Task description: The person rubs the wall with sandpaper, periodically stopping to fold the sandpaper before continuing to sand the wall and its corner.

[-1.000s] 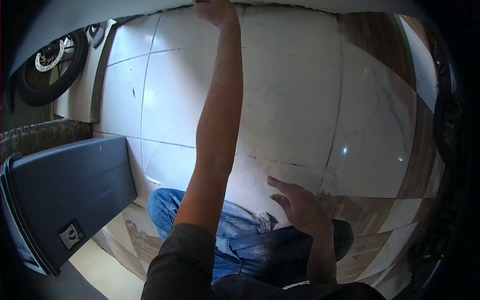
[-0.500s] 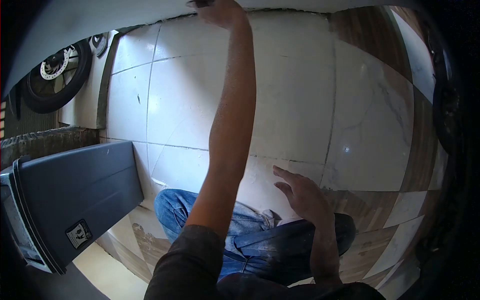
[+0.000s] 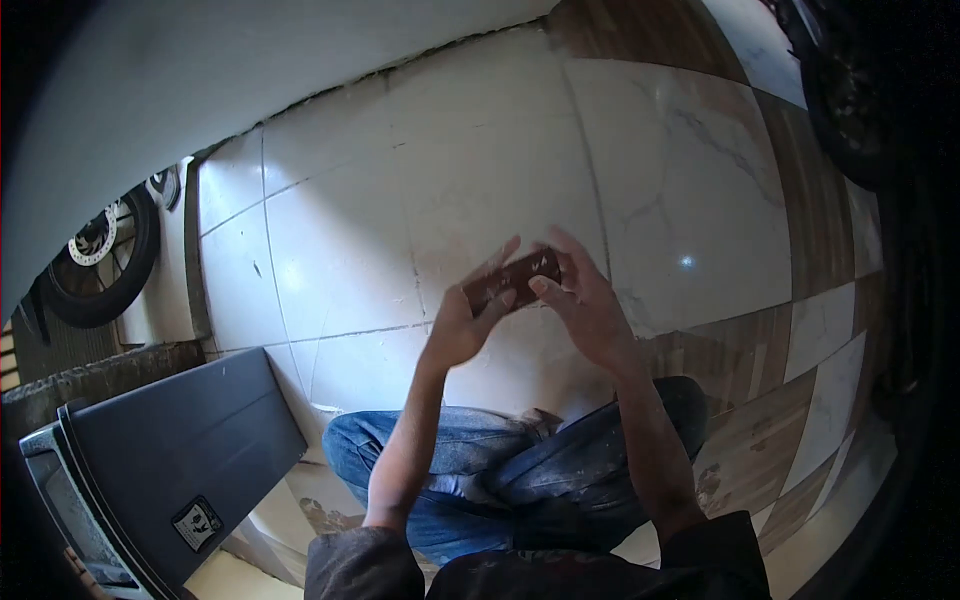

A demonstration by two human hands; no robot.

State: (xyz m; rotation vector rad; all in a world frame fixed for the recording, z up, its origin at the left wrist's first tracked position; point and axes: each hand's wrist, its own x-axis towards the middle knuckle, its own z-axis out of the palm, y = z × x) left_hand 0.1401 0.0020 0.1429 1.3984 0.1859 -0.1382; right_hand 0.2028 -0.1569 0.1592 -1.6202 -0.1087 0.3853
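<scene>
A reddish-brown oblong block (image 3: 512, 281) with pale marks is held level above the floor, before my knees. Its exact kind is hard to tell because of motion blur. My left hand (image 3: 472, 315) grips its left end, with the thumb lying along the near face. At the other end my right hand (image 3: 580, 295) has its thumb on the near side and blurred fingers over the far side. Both forearms reach forward over my blue jeans (image 3: 480, 440), which carry whitish dust.
A pale wall (image 3: 300, 50) meets the tiled floor (image 3: 480, 180) along a rough dark joint. At lower left lies a grey plastic bin (image 3: 190, 420) with a sticker. Motorcycle wheels show at far left (image 3: 145, 250) and upper right (image 3: 835, 130).
My left hand has come back from the wall, bringing the dark block in front of my knees. My right hand, open before, has moved up to the block. The view has turned slightly.
</scene>
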